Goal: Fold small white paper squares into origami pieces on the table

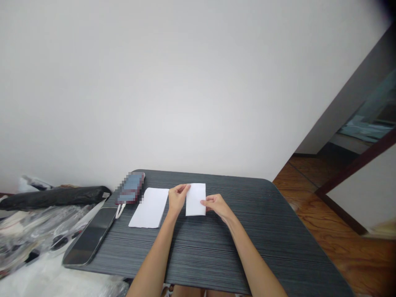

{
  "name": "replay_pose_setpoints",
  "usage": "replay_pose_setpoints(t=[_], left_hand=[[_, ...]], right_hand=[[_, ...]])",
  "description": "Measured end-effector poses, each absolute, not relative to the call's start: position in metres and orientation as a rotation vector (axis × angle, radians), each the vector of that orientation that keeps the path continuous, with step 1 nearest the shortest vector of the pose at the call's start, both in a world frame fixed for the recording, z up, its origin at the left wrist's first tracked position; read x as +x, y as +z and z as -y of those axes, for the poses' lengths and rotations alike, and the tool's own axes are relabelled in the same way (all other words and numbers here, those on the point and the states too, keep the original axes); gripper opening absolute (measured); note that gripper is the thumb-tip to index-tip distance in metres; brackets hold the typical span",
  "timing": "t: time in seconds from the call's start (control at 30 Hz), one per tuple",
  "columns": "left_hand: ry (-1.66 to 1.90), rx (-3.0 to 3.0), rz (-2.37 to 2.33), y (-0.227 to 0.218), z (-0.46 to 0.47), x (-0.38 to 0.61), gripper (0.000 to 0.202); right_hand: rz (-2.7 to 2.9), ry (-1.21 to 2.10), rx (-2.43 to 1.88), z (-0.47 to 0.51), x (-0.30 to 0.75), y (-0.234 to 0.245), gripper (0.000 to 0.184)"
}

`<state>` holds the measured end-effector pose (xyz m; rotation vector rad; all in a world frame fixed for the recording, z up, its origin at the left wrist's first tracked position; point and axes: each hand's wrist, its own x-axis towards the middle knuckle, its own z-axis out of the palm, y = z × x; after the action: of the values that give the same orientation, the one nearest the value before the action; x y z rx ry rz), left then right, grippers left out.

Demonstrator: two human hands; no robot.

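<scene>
A small white rectangle of paper (195,201), perhaps folded, is held up just over the dark table (216,251). My left hand (177,199) pinches its upper left corner between thumb and fingers. On the opposite side, my right hand (216,204) grips the right edge, thumb on the front and fingers behind. Left of my left hand lies a stack of white paper sheets (149,208), its right edge close to my knuckles. The back of the held paper is hidden from me.
A black smartphone (91,237) rests at the table's left edge. Behind it is a blurred-out device (131,189) with a white cable (120,211). Plastic-wrapped items (40,231) and a long black bundle (58,196) lie to the left. A white wall (198,90) stands behind the table.
</scene>
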<state>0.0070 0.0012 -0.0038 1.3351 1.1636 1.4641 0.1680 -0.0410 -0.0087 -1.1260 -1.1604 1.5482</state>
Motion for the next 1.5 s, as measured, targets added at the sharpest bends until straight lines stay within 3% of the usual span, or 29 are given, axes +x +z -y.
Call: replay_pose_setpoints(t=[0.7,0.9,1.03,1.2,1.33,1.5], left_hand=[[1.666,1.245,-1.275,-0.008,-0.011,-0.003,0.029],[1.662,1.190,-1.193,-0.015,-0.010,0.006,0.030],[1.574,1.247,-1.182,-0.017,-0.010,0.011,0.030],[1.572,1.953,-1.348,-0.005,0.003,0.013,0.030],[1.095,2.793,-0.961,0.002,0.020,0.023,0.026],[0.838,2.941,-1.056,-0.001,0.019,0.024,0.020]], right_hand=[[1.566,1.589,-1.132,0.047,0.175,-0.008,0.026],[1.298,1.451,-1.025,0.042,0.168,-0.008,0.041],[1.298,1.287,-1.165,0.035,0.164,-0.018,0.038],[1.462,1.029,-1.383,0.030,0.170,-0.028,0.030],[1.670,0.907,-1.393,0.031,0.169,-0.027,0.031],[1.829,0.892,-1.322,0.037,0.170,-0.014,0.031]])
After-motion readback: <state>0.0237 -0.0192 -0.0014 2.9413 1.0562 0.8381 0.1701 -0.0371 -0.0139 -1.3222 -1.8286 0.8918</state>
